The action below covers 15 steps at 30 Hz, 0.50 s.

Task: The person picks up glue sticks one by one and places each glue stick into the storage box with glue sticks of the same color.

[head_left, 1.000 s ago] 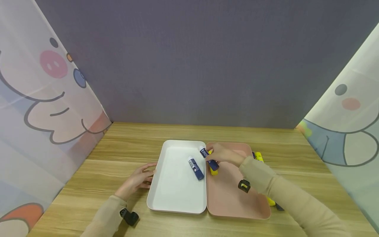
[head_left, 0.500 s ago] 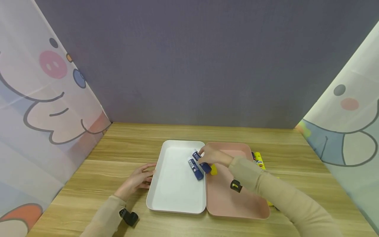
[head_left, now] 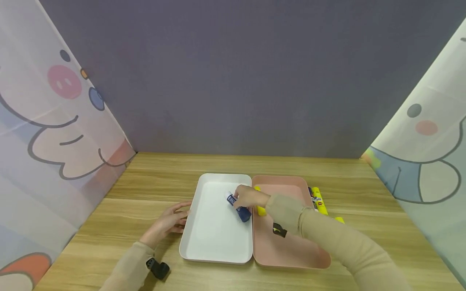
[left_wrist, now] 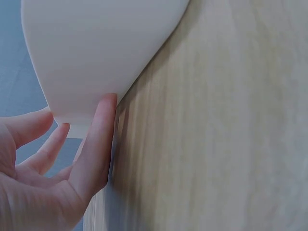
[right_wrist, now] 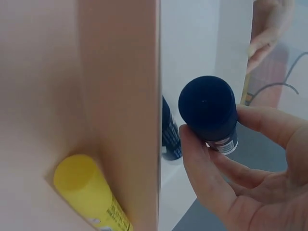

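Observation:
My right hand (head_left: 250, 197) is over the right side of the white tray (head_left: 214, 242), gripping a navy glue stick (right_wrist: 209, 108) between thumb and fingers. A second navy glue stick (right_wrist: 171, 134) lies in that tray, close to the wall beside the pink tray; from the head it is mostly covered by the held stick and hand. At the white tray's left wall, my left hand (head_left: 170, 221) rests with relaxed fingers; in the left wrist view its fingertips (left_wrist: 109, 102) touch the outer wall and rim. A yellow glue stick (right_wrist: 89, 187) lies in the pink tray (head_left: 287, 258).
Both trays stand side by side on the wooden table (head_left: 160, 178). Past the pink tray's right wall lie more sticks, including a yellow one (head_left: 319, 201) and a navy one (head_left: 311, 193), partly hidden by the right sleeve (head_left: 338, 234). A grey panel (head_left: 233, 81) closes the back.
My right hand has carried the navy glue stick leftward, from above the pink tray's edge to above the other navy stick in the white tray. My left hand has stayed at the wall.

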Motion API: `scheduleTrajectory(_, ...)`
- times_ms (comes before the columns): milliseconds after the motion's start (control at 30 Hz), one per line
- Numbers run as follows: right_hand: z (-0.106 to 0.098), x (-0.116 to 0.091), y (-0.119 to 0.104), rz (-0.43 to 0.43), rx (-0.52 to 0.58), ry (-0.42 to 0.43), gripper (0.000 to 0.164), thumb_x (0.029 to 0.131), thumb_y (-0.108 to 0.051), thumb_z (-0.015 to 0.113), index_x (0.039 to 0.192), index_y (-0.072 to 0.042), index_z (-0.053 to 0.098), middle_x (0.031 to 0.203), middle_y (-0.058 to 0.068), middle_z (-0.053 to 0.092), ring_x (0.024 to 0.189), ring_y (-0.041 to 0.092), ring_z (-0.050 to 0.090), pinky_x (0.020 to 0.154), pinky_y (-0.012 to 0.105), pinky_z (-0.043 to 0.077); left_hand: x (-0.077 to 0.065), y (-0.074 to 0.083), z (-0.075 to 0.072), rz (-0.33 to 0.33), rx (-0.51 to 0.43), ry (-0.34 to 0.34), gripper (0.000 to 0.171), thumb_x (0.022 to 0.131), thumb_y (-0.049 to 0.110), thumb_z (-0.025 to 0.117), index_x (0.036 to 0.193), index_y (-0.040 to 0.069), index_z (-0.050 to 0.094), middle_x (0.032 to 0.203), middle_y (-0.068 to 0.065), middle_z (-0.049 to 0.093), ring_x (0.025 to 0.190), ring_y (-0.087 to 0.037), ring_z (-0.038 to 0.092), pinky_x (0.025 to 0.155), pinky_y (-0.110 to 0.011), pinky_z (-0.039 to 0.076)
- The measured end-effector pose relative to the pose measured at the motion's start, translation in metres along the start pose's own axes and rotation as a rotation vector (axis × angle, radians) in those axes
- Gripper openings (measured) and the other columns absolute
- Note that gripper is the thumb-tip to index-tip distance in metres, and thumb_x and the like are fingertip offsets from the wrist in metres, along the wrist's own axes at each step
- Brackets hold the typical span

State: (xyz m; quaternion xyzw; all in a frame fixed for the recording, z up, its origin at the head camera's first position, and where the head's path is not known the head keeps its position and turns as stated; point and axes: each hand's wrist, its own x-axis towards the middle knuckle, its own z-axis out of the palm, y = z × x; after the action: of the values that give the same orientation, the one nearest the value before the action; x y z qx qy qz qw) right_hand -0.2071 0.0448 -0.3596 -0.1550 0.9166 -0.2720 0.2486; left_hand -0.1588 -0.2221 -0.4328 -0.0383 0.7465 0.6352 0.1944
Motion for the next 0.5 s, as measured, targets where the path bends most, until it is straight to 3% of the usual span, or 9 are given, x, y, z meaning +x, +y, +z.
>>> scheduleTrajectory(233, 0.01, 0.005, -0.01, 0.018, -0.013, -0.028, 0.029, 0.077, -0.009, 0.065, 0.101, 0.005, 0.056, 0.081, 0.008, 0.055, 0.064, 0.016, 0.056, 0.055, 0.028, 0.051, 0.0, 0.0, 0.0, 0.005, -0.005, 0.003, 0.054, 0.089, 0.024, 0.053, 0.134, 0.001, 0.032, 0.093, -0.008, 0.06, 0.07, -0.016, 0.062, 0.06, -0.033, 0.05)
scheduleTrajectory(500, 0.018, 0.011, -0.016, 0.017, -0.056, -0.061, 0.027, 0.076, -0.007, 0.065, 0.098, 0.004, 0.057, 0.077, 0.008, 0.054, 0.059, 0.016, 0.056, 0.053, 0.027, 0.051, 0.0, 0.0, 0.001, -0.007, -0.007, 0.005, 0.052, 0.09, 0.023, 0.052, 0.134, 0.002, 0.032, 0.093, -0.008, 0.06, 0.071, -0.016, 0.062, 0.059, -0.033, 0.05)
